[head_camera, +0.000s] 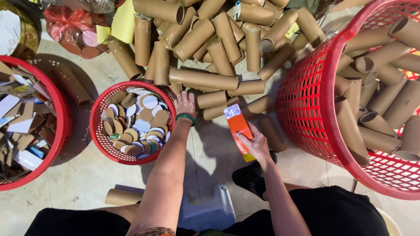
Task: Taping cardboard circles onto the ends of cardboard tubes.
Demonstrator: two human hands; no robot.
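Observation:
My right hand (255, 144) grips an orange and yellow cardboard tube (238, 126) with a white-blue end, held over the floor. My left hand (185, 105) reaches forward with a green bangle (187, 117) on its wrist. It rests at the rim of the small red basket (99, 144), close to the brown cardboard tubes of the pile (205, 43); whether its fingers hold anything is hidden. The small basket holds several round cardboard discs (138, 124).
A large red basket (306, 100) on the right holds several brown tubes. Another red basket (61, 126) on the left holds cardboard scraps. A grey stool (210, 212) stands between my legs, and one loose tube (122, 196) lies near my left knee.

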